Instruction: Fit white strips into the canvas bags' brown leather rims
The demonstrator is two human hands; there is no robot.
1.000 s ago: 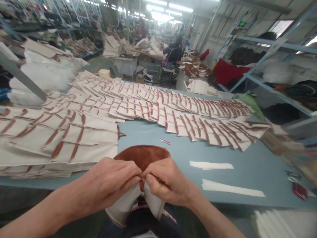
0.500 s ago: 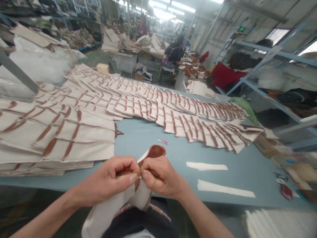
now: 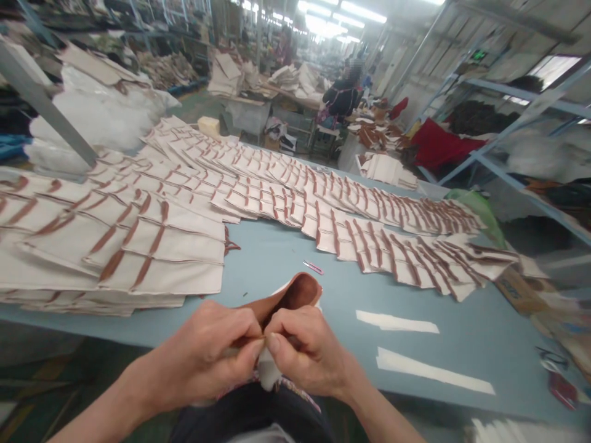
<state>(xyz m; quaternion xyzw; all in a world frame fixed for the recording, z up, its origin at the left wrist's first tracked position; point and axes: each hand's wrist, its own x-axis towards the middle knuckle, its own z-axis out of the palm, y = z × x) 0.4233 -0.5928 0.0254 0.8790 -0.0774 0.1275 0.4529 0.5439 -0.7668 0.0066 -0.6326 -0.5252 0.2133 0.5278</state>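
Note:
My left hand (image 3: 215,351) and my right hand (image 3: 307,351) meet at the table's front edge, thumbs and forefingers closed in a pinch. Between them is the edge of a brown and cream leather piece (image 3: 305,291). Its brown side curls up in a loop beyond my fingers, and a bit of the cream side hangs below them. The fingertips hide the exact spot they grip. A small pink-handled tool, like thread snips (image 3: 314,267), lies on the table just past the loop.
Overlapping cream panels with brown strips (image 3: 180,258) cover the left and far side of the blue table (image 3: 263,246). Two pale strips (image 3: 434,371) lie to the right. Scissors (image 3: 551,357) and a red object (image 3: 562,389) sit far right. A person (image 3: 341,95) is in the background.
The leather piece has turned, so more of its brown side shows and its cream part below has mostly gone from sight. Both hands remain pinched together. The view has shifted slightly left.

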